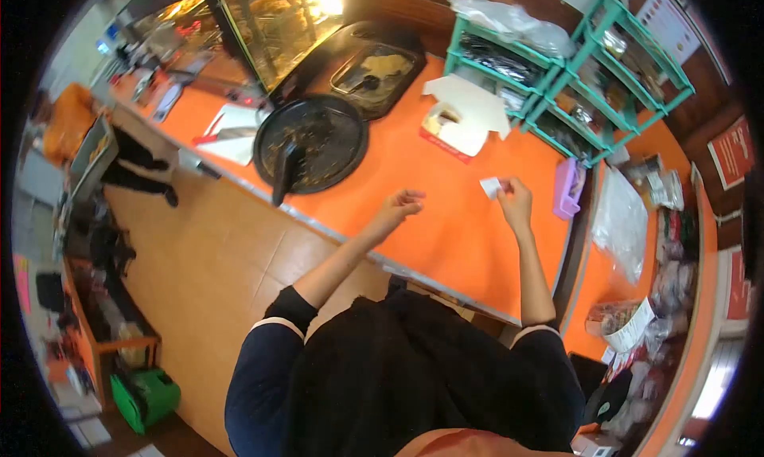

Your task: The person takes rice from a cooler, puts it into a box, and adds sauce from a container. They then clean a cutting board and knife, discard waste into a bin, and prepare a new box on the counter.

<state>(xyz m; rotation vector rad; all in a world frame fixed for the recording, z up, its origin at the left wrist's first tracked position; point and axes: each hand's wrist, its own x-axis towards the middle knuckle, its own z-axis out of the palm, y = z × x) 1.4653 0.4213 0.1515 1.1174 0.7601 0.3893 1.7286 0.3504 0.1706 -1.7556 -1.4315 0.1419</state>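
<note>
Grips a white slip, likely light, thin and easily creased, so best pinched by an edge, in the right hand, right of centre in the frame above the desk, with the left hand loosely open near mid-frame.

Two bare hands show, one left hand and one right hand, with one small white slip. The counts continue: one open food box, one round black tray, one rectangular tray, two turquoise racks (their packets are too jumbled to number), one purple holder, one green bag, and one co-worker.
</note>
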